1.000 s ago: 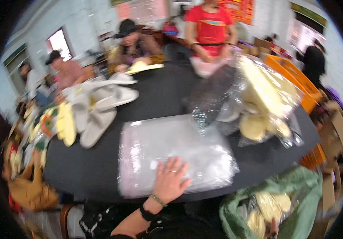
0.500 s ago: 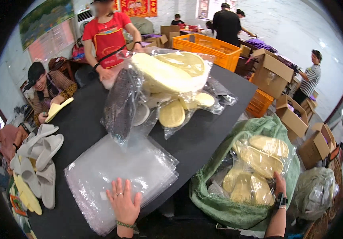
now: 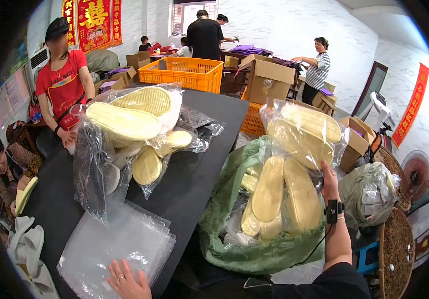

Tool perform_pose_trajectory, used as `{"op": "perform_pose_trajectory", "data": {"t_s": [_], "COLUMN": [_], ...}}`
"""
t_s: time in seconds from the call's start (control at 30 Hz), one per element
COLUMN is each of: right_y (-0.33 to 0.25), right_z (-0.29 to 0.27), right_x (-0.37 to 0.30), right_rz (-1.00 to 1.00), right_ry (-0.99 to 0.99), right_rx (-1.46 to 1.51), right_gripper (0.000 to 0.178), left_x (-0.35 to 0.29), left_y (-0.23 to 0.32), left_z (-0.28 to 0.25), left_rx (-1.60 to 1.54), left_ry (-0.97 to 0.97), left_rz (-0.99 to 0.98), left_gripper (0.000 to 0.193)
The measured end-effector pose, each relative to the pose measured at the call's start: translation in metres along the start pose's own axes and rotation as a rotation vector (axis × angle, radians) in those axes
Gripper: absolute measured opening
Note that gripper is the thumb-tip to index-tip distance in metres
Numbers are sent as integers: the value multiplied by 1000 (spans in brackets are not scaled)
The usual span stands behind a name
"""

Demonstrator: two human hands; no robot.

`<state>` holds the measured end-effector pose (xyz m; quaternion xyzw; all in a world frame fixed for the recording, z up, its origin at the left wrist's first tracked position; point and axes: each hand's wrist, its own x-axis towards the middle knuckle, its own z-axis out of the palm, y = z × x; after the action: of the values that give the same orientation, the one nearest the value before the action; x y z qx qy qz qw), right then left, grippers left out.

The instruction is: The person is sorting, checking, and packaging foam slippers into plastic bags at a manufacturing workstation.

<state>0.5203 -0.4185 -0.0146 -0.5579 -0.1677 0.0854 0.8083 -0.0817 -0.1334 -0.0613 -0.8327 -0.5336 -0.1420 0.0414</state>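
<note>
My left hand (image 3: 128, 280) lies flat, fingers spread, on a stack of clear plastic bags (image 3: 119, 239) on the black table. My right hand (image 3: 330, 182) grips the edge of a clear-bagged pair of pale yellow slippers (image 3: 307, 129), which stands tilted above a green woven sack (image 3: 214, 234). More bagged yellow slippers (image 3: 267, 192) fill the sack below it. Farther up the table is a pile of bagged yellow slippers (image 3: 124, 119), with grey ones partly showing through the plastic.
Loose grey slippers (image 3: 31, 249) lie at the table's left edge, where a seated person holds a yellow slipper (image 3: 26, 194). A person in red stands at the far side. Beyond are an orange crate (image 3: 184, 74) and cardboard boxes (image 3: 269, 79). A plastic-wrapped bundle (image 3: 368, 192) sits right of the sack.
The view has swung to the right. My right hand has raised the bagged slippers from lying in the sack to standing up above it. My left hand stays flat on the plastic bags.
</note>
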Motion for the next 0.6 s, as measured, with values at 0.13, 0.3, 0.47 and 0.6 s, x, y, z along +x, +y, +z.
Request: {"op": "perform_pose_trajectory", "data": {"t_s": [0.13, 0.3, 0.47, 0.6], "right_y": [-15, -30, -44, -24], "right_z": [29, 88, 174, 285], "right_x": [44, 118, 159, 165], "right_rz": [-2, 20, -556, -379], "right_ry": [20, -154, -170, -323], "right_rx": [120, 284, -248, 50], "right_gripper": [43, 45, 54, 55], "left_x": [0, 2, 4, 2], "left_y": [0, 1, -1, -1], "left_z": [1, 6, 13, 13], "left_rx": [-19, -60, -45, -49], "left_ry": [41, -100, -78, -89], "left_rz": [4, -72, -62, -89], "left_gripper": [60, 64, 65, 66]}}
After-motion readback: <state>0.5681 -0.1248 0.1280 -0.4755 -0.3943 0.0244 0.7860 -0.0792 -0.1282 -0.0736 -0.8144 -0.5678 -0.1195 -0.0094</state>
